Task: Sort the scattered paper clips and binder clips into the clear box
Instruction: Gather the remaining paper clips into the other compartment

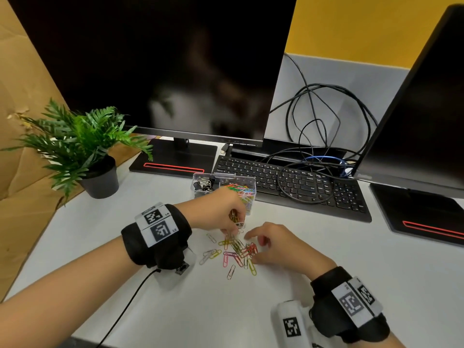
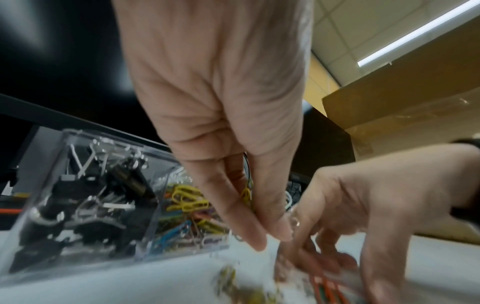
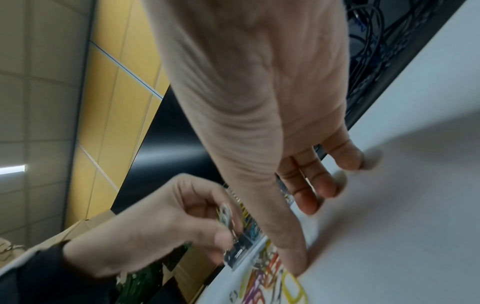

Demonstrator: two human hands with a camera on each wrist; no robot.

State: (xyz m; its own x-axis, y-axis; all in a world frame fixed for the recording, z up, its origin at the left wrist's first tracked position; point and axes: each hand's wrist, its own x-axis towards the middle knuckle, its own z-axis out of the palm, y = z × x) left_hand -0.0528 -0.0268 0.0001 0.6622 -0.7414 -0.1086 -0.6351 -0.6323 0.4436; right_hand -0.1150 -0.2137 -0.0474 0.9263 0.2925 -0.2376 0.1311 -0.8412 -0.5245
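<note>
White desk (image 1: 175,310) is holding loose paper clips (image 1: 233,252) near the clear box (image 1: 247,184), so the left hand (image 1: 221,209) is pinching some while the right hand (image 1: 281,247), fingers loosely bent, is gathering more.

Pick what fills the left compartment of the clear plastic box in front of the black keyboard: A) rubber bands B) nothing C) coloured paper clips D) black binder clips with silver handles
D: the left wrist view shows black binder clips with silver handles piled in the left compartment of the clear plastic box, while the coloured paper clips sit in the right one.
</note>
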